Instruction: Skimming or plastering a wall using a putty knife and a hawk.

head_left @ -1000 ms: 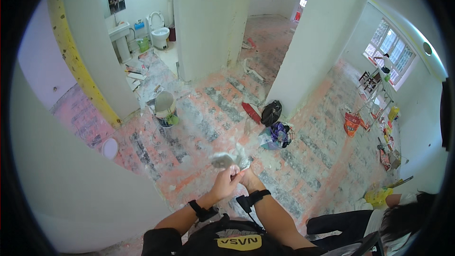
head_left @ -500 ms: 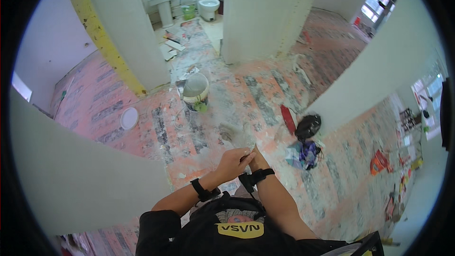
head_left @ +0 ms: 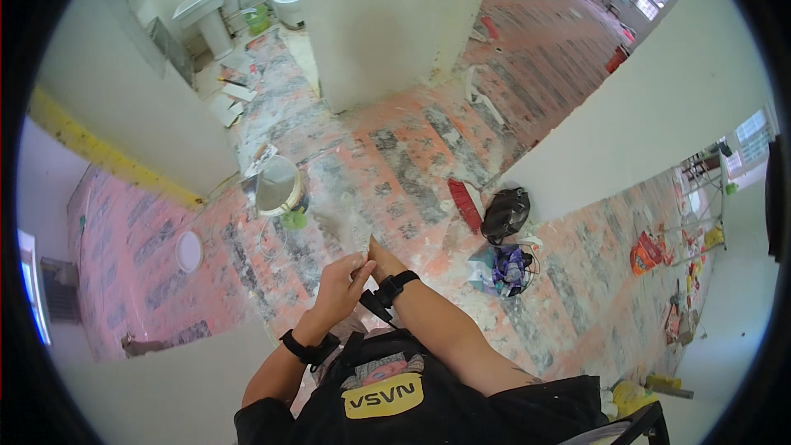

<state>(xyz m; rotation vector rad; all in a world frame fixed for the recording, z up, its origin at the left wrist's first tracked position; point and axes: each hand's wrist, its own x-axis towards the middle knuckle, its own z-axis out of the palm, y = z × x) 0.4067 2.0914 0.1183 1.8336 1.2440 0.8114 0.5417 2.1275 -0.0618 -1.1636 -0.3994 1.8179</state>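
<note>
My left hand (head_left: 336, 287) is closed in a pinch at my right wrist, on the edge of a pale, whitish glove (head_left: 353, 232) that seems to cover my right hand. The glove blends into the dusty floor behind it, so its fingers are hard to make out. My right forearm (head_left: 445, 313) reaches up from the lower right, bare above a black wrist strap (head_left: 397, 287). A second black strap (head_left: 306, 352) circles my left wrist. Beyond my hands, a white bucket (head_left: 280, 185) with a green patch on its side stands on the floor.
A round white lid (head_left: 189, 252) lies left of the bucket. To the right are a red brush-like thing (head_left: 466, 204), a black bag (head_left: 506, 214) and a purple bundle (head_left: 512, 270). Wall ends (head_left: 387, 25) frame the doorways; a toilet (head_left: 287, 5) and washbasin (head_left: 199, 3) stand far left.
The view has turned, so the bucket, lid and bags appear farther left. Both hands stay together, the left still pinching at the right wrist.
</note>
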